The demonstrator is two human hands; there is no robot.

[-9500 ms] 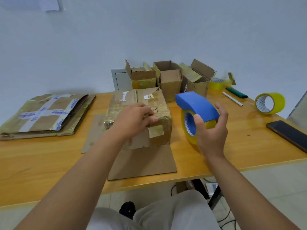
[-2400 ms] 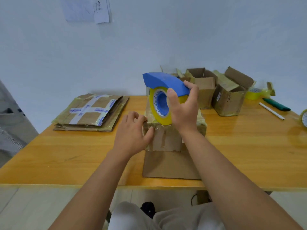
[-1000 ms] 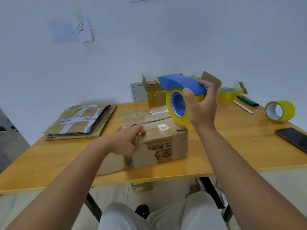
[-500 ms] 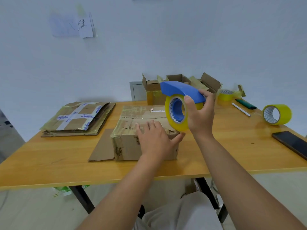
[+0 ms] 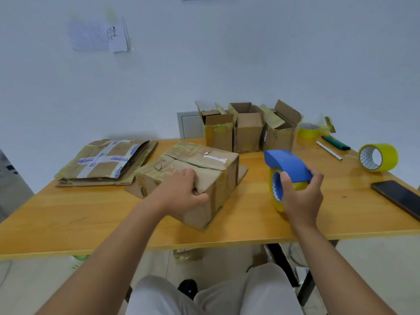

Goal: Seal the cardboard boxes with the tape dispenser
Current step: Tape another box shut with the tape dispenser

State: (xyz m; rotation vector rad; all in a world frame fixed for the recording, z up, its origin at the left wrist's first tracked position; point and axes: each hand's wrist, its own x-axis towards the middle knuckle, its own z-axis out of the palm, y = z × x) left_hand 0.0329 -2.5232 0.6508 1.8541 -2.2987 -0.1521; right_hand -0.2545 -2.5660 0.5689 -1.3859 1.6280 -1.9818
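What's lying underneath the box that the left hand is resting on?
A flat sheet of cardboard lies under the closed box, showing at its far-right and near-left corners. The box covers the rest of it. The left hand rests on top.

The left hand (image 5: 179,192) covers the near top corner of the closed cardboard box (image 5: 195,178), so the flap edge beneath it cannot be read. The right hand (image 5: 300,196) hides the far side of the yellow roll in the tape dispenser (image 5: 286,176); whether it rests on the table (image 5: 91,214) cannot be told. The phone (image 5: 400,198) is cut off by the right edge. Label print on the box is too small to read. The flat cardboard (image 5: 136,189) lies largely hidden under the box.
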